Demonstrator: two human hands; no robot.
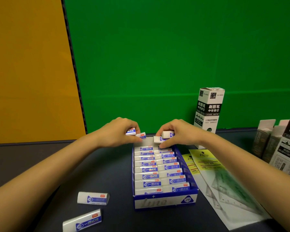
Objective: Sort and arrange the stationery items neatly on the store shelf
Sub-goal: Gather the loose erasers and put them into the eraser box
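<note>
Standing on edge in two tight rows, the white erasers (149, 169) with blue "2B" sleeves filled the blue and white display box (164, 202), which sat on the dark shelf (107, 164) in the middle of the view. Both hands worked at the far end of that box. The left hand (119, 133) had its fingers (132, 125) curled round one eraser (131, 131), with a second eraser (141, 136) pinched just beside it above the left row. The right hand (177, 133) gripped two more, an upper eraser (168, 134) and a lower eraser (158, 139), its thumb pressing down near the back of the right row. Two loose erasers lay flat on the shelf to the left of the box, the nearer loose eraser (82, 221) close to the bottom edge and the farther loose eraser (93, 198) just beyond it, apart from each other. To the right of the box lay clear packets of set squares (224, 181) with yellow headers, overlapping one another. A tall black and white refill carton (208, 113) stood upright behind them against the green back panel (157, 56), and more cartons (285, 144) crowded the right edge. A yellow panel (27, 64) filled the left.
</note>
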